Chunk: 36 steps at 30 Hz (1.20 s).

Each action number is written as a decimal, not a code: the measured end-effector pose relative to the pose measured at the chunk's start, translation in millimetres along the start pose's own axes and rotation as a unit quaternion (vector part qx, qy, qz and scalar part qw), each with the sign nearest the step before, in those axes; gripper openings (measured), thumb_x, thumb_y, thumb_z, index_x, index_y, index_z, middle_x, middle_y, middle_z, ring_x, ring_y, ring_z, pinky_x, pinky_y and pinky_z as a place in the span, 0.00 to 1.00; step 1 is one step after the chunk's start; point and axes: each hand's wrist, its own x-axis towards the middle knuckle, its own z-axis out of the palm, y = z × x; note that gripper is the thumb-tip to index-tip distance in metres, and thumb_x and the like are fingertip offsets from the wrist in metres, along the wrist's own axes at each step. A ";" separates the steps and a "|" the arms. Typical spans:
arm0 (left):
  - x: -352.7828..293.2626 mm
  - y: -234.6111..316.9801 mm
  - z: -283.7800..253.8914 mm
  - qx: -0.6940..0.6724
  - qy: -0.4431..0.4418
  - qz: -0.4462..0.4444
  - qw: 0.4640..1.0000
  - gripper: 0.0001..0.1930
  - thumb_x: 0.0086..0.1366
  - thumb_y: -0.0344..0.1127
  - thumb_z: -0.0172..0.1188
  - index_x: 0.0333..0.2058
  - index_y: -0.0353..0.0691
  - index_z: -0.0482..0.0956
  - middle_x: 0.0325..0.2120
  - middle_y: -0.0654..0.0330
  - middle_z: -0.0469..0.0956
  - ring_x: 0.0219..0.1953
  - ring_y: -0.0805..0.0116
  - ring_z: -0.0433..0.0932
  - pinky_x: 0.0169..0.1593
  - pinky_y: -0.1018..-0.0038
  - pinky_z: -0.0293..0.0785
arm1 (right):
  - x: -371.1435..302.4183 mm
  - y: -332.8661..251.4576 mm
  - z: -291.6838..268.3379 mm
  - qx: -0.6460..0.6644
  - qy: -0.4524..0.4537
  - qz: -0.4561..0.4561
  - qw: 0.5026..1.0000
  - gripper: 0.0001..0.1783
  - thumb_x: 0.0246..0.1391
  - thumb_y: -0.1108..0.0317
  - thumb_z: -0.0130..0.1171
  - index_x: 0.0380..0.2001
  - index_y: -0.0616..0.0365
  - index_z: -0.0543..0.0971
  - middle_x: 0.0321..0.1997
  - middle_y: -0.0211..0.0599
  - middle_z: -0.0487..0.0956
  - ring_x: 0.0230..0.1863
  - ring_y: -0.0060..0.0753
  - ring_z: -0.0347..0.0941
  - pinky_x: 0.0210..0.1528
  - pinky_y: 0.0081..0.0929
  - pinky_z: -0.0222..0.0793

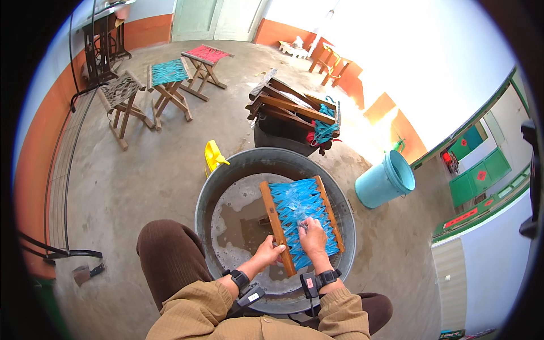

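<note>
A folding stool [286,198] with a blue woven seat between two wooden bars is tilted over a large round metal tub [207,209]. My left hand [268,252] is closed on the lower end of its left bar, thumb on top. Against the middle of the blue webbing presses my right hand [313,238], fingers bunched round something small and greyish that I cannot make out. Whitish suds streak the webbing above those fingers. Murky, foamy water [238,212] lies in the tub; the stool's legs are mostly hidden below the seat.
Beyond the tub, a dark container [283,136] carries folded wooden stools [292,107]. A yellow bottle [213,156] stands at the tub's far left, a blue bucket [385,180] to its right. Three stools [169,73] stand far left; a cleaver [88,273] lies on the floor.
</note>
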 end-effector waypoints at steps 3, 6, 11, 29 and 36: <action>1.5 -1.6 -0.7 0.007 0.001 0.006 1.000 0.24 0.70 0.42 0.58 0.56 0.37 0.62 0.43 0.54 0.77 0.33 0.66 0.81 0.36 0.65 0.80 | -2.0 -1.7 0.4 0.132 -0.062 -0.126 0.981 0.11 0.51 0.65 0.65 0.37 0.51 0.77 0.39 0.41 0.77 0.40 0.52 0.77 0.39 0.46 0.74; 2.3 -2.8 0.1 -0.002 0.001 0.003 1.000 0.23 0.70 0.42 0.58 0.56 0.38 0.62 0.42 0.54 0.77 0.33 0.67 0.81 0.36 0.65 0.80 | -3.1 0.0 -3.4 0.010 -0.076 -0.038 0.996 0.11 0.51 0.64 0.65 0.37 0.51 0.76 0.39 0.40 0.76 0.40 0.52 0.77 0.38 0.46 0.74; 2.7 -2.0 0.7 0.004 0.001 0.009 1.000 0.23 0.70 0.42 0.58 0.55 0.37 0.62 0.41 0.54 0.76 0.32 0.67 0.81 0.36 0.66 0.80 | 1.1 12.1 -12.6 -0.062 -0.008 0.047 0.997 0.11 0.51 0.63 0.65 0.37 0.51 0.76 0.39 0.41 0.76 0.40 0.52 0.77 0.39 0.46 0.74; 3.9 -1.7 1.6 0.007 -0.001 0.002 1.000 0.22 0.70 0.43 0.57 0.55 0.39 0.62 0.41 0.55 0.77 0.33 0.67 0.81 0.36 0.66 0.79 | 0.4 4.5 -0.7 0.066 -0.092 -0.072 0.991 0.10 0.52 0.64 0.64 0.36 0.51 0.77 0.39 0.42 0.77 0.40 0.53 0.77 0.39 0.47 0.74; 5.8 -3.2 0.8 -0.004 -0.007 -0.004 1.000 0.23 0.70 0.42 0.58 0.56 0.39 0.61 0.41 0.55 0.77 0.33 0.67 0.81 0.37 0.65 0.80 | 7.0 11.9 -5.2 -0.055 -0.012 0.028 0.998 0.10 0.53 0.64 0.63 0.38 0.51 0.77 0.40 0.42 0.78 0.41 0.52 0.78 0.41 0.47 0.73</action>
